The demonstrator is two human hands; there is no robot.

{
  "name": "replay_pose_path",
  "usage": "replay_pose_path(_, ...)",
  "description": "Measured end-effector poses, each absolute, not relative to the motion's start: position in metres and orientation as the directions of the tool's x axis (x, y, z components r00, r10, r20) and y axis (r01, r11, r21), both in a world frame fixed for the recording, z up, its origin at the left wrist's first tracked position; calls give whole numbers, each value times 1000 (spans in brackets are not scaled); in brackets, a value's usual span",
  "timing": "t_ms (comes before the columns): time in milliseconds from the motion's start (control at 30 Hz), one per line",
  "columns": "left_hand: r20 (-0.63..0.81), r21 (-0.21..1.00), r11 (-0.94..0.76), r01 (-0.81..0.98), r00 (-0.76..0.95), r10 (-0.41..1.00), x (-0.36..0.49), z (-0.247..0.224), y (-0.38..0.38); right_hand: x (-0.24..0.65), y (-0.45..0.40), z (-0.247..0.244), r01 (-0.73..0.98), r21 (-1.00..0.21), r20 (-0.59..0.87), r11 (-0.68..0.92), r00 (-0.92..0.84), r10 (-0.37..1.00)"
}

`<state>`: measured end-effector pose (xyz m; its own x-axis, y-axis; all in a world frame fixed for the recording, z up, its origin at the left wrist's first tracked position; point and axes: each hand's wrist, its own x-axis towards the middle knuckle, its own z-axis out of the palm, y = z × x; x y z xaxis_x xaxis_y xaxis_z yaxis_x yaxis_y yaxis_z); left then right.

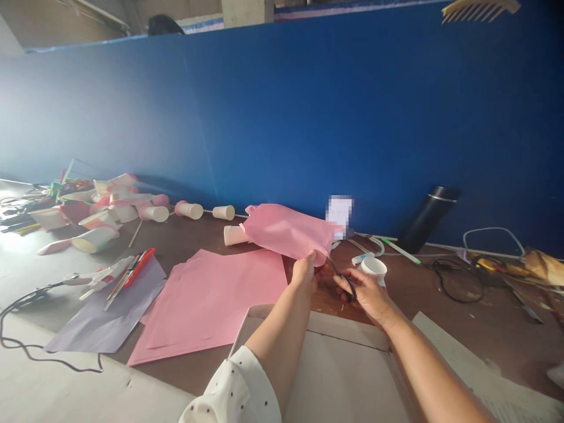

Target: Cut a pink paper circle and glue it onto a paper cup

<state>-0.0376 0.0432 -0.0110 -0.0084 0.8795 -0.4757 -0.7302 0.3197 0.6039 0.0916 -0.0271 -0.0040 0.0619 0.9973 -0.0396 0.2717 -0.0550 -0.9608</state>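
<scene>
My left hand (305,269) pinches the lower edge of a pink paper sheet (286,229), which is held up off the table with its outline partly cut. My right hand (365,292) grips a pair of scissors (345,286) by the dark handles. Their blades point up and left, and the tips meet the sheet's right end, close to my left fingers. Just behind my right hand stands a white paper cup (373,268). More pink paper sheets (215,299) lie stacked flat to the left of my left forearm.
A glue gun (106,275) and a red utility knife (132,273) rest on grey paper (114,314). Paper cups with pink pieces (106,217) crowd the far left. A black bottle (427,217) leans against the blue partition (308,117). Cables (458,279) lie at right.
</scene>
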Motion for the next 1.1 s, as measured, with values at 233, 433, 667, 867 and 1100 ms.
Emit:
replay_pose_path(233, -486, 594, 325, -736, -6, 874, -39, -6, 42, 94, -26, -3, 181, -975, -129, -127, -3, 992)
replay_pose_path(433, -495, 584, 332, -741, 0, 869, -40, -7, 44, 96, -24, -8, 194, -974, -118, -114, -11, 993)
replay_pose_path(667, -490, 580, 326, -747, 0, 872, -41, -9, 46, 96, -24, -10, 175, -979, -106, -102, -16, 994)
replay_pose_path(867, -477, 591, 318, -741, -3, 879, -41, -7, 45, 94, -25, -7, 171, -975, -142, -141, 7, 990)
replay_pose_path(1100, -467, 589, 345, -731, 40, 883, -45, -7, 46, 94, -25, -9, 175, -977, -124, -123, 8, 992)
